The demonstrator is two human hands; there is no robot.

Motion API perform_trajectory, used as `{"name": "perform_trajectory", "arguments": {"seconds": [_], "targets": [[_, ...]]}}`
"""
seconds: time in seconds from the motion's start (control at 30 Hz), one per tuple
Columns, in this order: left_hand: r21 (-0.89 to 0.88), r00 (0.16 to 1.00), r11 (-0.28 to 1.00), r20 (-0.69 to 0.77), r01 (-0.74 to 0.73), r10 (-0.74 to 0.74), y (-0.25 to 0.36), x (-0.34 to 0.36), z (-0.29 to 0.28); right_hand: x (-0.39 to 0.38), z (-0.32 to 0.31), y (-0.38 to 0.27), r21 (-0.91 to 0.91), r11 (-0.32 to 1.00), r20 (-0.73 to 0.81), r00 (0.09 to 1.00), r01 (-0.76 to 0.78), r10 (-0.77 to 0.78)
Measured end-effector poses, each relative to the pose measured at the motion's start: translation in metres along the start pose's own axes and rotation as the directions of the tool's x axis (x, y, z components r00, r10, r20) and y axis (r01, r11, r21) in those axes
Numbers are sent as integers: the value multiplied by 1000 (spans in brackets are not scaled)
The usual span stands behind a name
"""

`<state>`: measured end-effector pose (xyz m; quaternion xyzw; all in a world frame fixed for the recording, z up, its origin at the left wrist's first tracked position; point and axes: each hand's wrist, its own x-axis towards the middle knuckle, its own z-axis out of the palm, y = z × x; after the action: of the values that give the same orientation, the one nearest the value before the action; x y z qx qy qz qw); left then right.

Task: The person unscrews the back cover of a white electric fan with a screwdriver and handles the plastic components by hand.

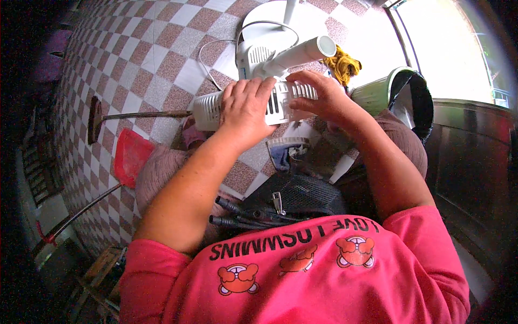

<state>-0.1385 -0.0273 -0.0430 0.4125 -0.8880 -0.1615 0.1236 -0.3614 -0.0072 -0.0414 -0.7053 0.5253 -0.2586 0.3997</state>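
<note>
A white plastic cover with vent slots (pixel 277 102) is held level in front of my knees. My left hand (pixel 245 107) lies over its middle and left part, fingers bent over the far edge. At the right end my right hand (pixel 321 96) grips it, fingers on the far edge and thumb on the near side. Just beyond stands a white slotted housing (pixel 254 55) with a thick white tube (pixel 302 53) slanting up to the right. A thin grey cord (pixel 200 58) loops beside it. What lies under the cover is hidden.
Behind is a white round base (pixel 261 13) with a pole. At right are a yellow cloth (pixel 343 65) and a pale green bin (pixel 372 94) lined with black plastic. A brush (pixel 95 120) and red dustpan (pixel 132 156) lie left. Denim cloth (pixel 280 154) lies on the checkered floor.
</note>
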Motion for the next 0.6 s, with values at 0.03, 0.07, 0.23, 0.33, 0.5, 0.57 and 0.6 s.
{"name": "perform_trajectory", "arguments": {"seconds": [0.03, 0.07, 0.23, 0.33, 0.5, 0.57, 0.6], "targets": [[-6, 1000, 1000, 6, -13, 13, -1, 1, 0, 1, 1, -3, -4, 998, 7, 998, -56, 56], [-13, 1000, 1000, 11, -24, 24, -1, 0, 0, 1, 1, -6, -9, 994, 16, 994, -111, 111], [8, 1000, 1000, -13, -18, 18, 0, -1, 2, 4, 1, -6, 259, 930, 75, 965, -262, 251], [3, 1000, 1000, -16, -10, 10, 1, 1, 3, 7, 0, 3, 251, 938, 69, 970, -241, 231], [-4, 1000, 1000, -8, -4, 4, 2, 1, 1, 10, 6, 14, 272, 939, 59, 978, -210, 202], [13, 1000, 1000, -28, -8, 8, 1, 0, 2, 9, 6, 10, 251, 949, 54, 982, -191, 183], [13, 1000, 1000, -26, -8, 8, 1, -1, 2, 10, 7, 7, 229, 959, 49, 985, -170, 163]]}}
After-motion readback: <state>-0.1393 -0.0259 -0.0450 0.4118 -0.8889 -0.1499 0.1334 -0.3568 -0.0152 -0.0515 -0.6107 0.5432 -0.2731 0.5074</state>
